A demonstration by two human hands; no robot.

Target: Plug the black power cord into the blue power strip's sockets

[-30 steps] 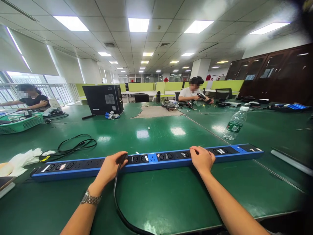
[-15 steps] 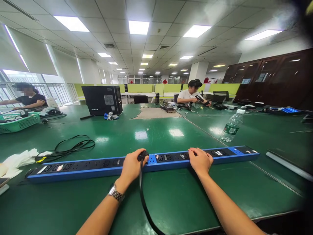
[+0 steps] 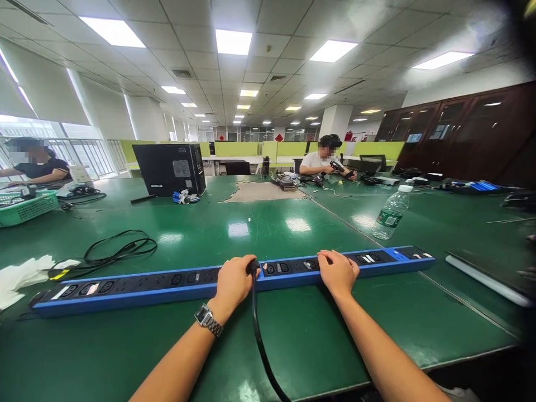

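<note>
A long blue power strip (image 3: 138,300) with black socket panels lies across the green table in front of me. My left hand (image 3: 234,280), with a metal watch at the wrist, is closed around a black plug (image 3: 253,266). This plug is at the blue socket section near the strip's middle and covers most of it; whether its pins are in the socket is hidden. From it a thick black cable (image 3: 260,340) hangs over the near side of the strip. Farther right, my right hand (image 3: 339,272) grips the strip, fingers bent over its top.
A plastic water bottle (image 3: 390,215) stands behind the strip's right part. Coiled black cable (image 3: 119,245) and white tissue (image 3: 20,279) lie left. Farther back are a black computer case (image 3: 167,170), a green basket (image 3: 31,209) and two people. A dark flat panel (image 3: 488,276) lies right.
My left hand has moved a little right along the strip with the plug, which now covers the blue socket section. The right hand keeps its hold. The whole view has shifted slightly.
</note>
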